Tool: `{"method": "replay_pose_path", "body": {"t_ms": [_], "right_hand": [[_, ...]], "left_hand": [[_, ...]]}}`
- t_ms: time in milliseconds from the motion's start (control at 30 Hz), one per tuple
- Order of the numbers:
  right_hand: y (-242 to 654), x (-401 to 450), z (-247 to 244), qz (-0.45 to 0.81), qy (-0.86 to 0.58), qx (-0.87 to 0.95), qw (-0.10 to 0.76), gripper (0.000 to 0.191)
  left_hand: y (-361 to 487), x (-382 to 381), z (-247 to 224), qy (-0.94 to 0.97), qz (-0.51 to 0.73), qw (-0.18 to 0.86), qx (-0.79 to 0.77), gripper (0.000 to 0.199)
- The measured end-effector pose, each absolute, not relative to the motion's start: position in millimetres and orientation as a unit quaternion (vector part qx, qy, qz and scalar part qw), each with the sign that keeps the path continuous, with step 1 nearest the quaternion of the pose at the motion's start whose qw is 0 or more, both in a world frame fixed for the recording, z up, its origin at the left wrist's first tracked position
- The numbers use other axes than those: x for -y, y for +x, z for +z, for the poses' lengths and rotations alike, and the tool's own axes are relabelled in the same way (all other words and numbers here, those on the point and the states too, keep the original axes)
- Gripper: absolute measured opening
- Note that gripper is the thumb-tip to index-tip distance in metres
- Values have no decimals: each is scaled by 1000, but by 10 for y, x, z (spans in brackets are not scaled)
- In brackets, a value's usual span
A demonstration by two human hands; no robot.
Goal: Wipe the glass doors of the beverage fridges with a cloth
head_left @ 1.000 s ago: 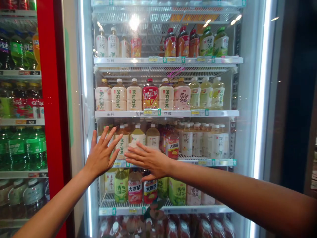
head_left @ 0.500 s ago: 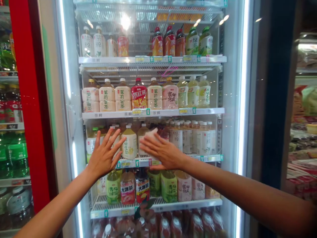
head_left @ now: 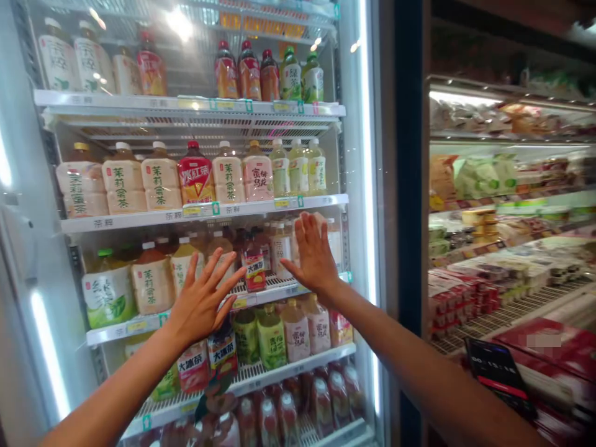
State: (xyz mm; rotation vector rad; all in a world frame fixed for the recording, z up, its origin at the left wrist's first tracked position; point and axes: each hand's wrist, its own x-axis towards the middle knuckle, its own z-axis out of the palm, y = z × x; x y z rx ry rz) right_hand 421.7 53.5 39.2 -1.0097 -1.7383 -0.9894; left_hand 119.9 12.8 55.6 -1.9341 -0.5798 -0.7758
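Observation:
My left hand (head_left: 200,304) is open, fingers spread, at the glass door (head_left: 186,121) of a lit drinks cooler. I cannot tell if it touches the pane. Higher and to the right, my right hand (head_left: 314,257) lies flat toward the glass with a white cloth or tissue (head_left: 320,218) under its fingers; only a small edge of it shows. Behind the pane, near the hands, stand a small bottle with a dark red label (head_left: 255,264), a bottle of green tea (head_left: 108,288) and a cream-labelled bottle (head_left: 151,279).
Bottles fill several white wire shelves (head_left: 205,211) inside the cooler. A bright light strip (head_left: 367,155) runs down its right side, beside a dark post (head_left: 410,186). Further right stands an open chilled display (head_left: 512,267) with packaged food. A phone (head_left: 498,372) with a timer shows at lower right.
The view has turned right, bringing the food display and phone into sight. My right hand has moved up and right across the glass with the cloth. My left hand stays spread.

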Motion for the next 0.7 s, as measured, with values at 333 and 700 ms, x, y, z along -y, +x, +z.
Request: {"method": "replay_pose_path", "body": {"t_ms": [333, 700], "right_hand": [[4769, -528, -45, -381, -445, 682, 437, 103], [4995, -571, 105, -381, -505, 621, 462, 97]], "left_hand": [[1977, -235, 561, -804, -313, 471, 186, 70], [2124, -406, 493, -808, -312, 466, 180, 64]]}}
